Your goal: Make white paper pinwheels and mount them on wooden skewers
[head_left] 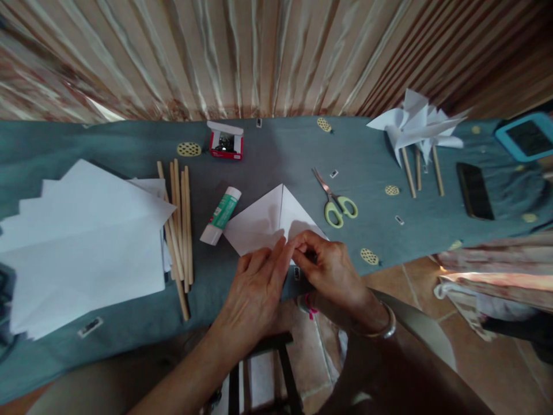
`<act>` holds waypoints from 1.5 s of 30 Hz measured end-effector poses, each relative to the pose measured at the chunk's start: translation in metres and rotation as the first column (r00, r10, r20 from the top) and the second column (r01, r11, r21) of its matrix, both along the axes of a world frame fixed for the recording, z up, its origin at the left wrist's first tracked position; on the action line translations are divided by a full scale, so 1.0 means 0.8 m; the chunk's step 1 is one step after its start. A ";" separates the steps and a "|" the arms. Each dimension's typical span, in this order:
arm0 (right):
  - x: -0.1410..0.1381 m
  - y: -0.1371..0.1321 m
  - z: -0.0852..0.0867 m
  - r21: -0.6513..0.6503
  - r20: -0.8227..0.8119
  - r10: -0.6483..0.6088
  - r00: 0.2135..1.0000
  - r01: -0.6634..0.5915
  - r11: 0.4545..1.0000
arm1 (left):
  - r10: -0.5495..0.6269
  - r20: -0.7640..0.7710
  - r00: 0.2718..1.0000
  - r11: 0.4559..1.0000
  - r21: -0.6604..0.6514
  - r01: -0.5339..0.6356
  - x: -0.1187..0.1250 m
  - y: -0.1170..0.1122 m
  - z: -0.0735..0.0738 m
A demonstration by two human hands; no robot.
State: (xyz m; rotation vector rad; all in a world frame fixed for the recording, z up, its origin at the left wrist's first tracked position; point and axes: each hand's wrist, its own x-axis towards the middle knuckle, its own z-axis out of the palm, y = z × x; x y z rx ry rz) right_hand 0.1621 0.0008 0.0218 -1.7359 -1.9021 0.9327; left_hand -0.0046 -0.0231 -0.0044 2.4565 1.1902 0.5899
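Note:
A square of white paper [260, 222] lies cornerwise in front of me, with a dark straight line running from its far corner toward the middle. My left hand [258, 288] rests on its near left part, fingers stretched out. On the right side, my right hand [330, 265] has thumb and forefinger pinched together on the paper close to the left fingertips. What exactly sits between them is mostly hidden. A green and white glue stick [224, 210] lies just left of the paper. Scissors with light green handles [333, 208] lie to the right.
Several wooden sticks [185, 225] lie beside a stack of white paper sheets [90, 248] on the left. A small red box [226, 142] stands open at the back. Paper pinwheels [417, 129] on sticks, a phone [474, 190] and a blue-framed device [527, 138] occupy the right.

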 end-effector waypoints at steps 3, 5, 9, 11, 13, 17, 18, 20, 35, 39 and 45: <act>0.000 0.000 0.001 0.007 -0.002 0.001 1.000 -0.001 1.000 | 0.004 -0.004 1.000 1.000 0.012 -0.004 0.000 -0.001 -0.001; 0.000 0.000 0.002 0.006 0.002 0.001 1.000 -0.001 1.000 | 0.000 -0.006 1.000 1.000 0.012 0.000 -0.001 -0.001 -0.001; 0.000 0.001 0.001 0.005 -0.002 -0.004 1.000 0.004 1.000 | 0.004 -0.014 1.000 1.000 0.027 -0.003 0.000 0.001 -0.003; 0.000 0.001 0.001 0.010 0.000 -0.004 1.000 0.004 1.000 | 0.014 -0.018 1.000 0.999 0.038 -0.013 0.001 0.001 -0.003; 0.000 0.002 0.000 0.013 0.007 -0.002 1.000 0.002 1.000 | 0.020 -0.018 1.000 0.999 0.042 -0.019 0.001 0.002 -0.003; -0.002 0.001 0.000 0.025 0.055 0.023 0.998 -0.025 0.999 | 0.025 -0.024 0.999 0.998 0.059 -0.023 0.001 0.001 -0.003; -0.002 0.000 0.000 0.038 0.088 0.042 0.995 -0.045 0.998 | 0.027 -0.033 0.999 0.998 0.063 -0.025 0.000 0.001 -0.003; -0.003 -0.002 0.000 0.089 0.185 0.084 0.979 -0.102 0.991 | 0.033 -0.053 0.998 0.997 0.069 -0.029 0.000 0.002 -0.002; 0.018 0.006 -0.009 0.475 0.263 -0.002 0.965 -0.127 0.871 | 0.076 -0.117 0.990 0.997 0.014 -0.075 -0.003 0.016 0.004; 0.029 0.018 -0.017 0.434 0.195 0.012 0.981 -0.097 0.896 | 0.100 -0.076 0.992 0.992 -0.069 -0.106 -0.004 0.023 0.004; 0.040 0.029 -0.016 0.316 -0.012 0.011 1.000 -0.006 0.949 | 0.153 0.032 0.988 0.975 -0.167 -0.146 -0.002 0.033 0.003</act>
